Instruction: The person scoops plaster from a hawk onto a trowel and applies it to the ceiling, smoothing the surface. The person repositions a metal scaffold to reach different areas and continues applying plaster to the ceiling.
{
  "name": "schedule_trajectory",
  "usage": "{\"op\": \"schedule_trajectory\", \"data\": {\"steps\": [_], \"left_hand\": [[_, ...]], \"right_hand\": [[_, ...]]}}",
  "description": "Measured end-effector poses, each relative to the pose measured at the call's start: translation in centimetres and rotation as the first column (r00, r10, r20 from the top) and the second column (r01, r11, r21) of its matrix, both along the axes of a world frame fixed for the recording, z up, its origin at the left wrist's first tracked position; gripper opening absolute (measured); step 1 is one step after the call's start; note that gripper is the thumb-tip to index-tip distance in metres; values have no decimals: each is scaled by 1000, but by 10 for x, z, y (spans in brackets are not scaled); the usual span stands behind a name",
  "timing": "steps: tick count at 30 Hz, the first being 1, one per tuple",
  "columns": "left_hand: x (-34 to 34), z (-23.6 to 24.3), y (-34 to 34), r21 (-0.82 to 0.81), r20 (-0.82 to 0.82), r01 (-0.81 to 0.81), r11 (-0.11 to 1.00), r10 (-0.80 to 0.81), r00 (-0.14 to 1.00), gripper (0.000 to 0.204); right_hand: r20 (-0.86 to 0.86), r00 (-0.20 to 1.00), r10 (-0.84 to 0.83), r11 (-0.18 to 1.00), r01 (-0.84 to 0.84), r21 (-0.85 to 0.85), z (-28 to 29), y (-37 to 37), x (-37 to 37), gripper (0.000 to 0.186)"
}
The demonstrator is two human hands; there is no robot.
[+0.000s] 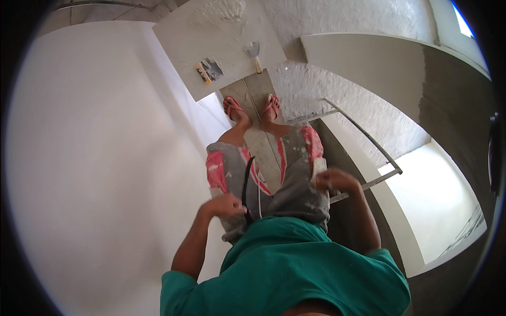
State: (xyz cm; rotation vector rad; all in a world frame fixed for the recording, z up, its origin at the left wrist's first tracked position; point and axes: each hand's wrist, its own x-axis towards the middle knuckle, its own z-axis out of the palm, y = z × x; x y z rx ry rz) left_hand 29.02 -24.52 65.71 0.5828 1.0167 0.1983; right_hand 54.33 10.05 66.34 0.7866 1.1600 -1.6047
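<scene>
My left hand hovers over my lap with its fingers curled, its tips close to a black strap that hangs down the front of my paint-spattered grey and red shorts. Whether it grips the strap or the cloth I cannot make out. By my right thigh, my right hand is slightly blurred and has its fingers bent in beside a whitish patch on the shorts. What lies inside those fingers is hidden.
Beyond my feet in red flip-flops, a pale board bears a smear of white paste, a putty knife and a small grey-and-yellow flat piece. A metal frame stands at right; a white wall is at left.
</scene>
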Motion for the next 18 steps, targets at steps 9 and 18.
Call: {"op": "schedule_trajectory", "data": {"steps": [9, 18], "left_hand": [[-86, -266, 115, 130, -500, -83, 988, 137, 855, 28], [-135, -296, 160, 27, -450, -42, 999, 49, 891, 28]], "right_hand": [[36, 988, 149, 658, -126, 742, -412, -7, -103, 39], [295, 919, 262, 674, -393, 626, -544, -51, -130, 60]]}}
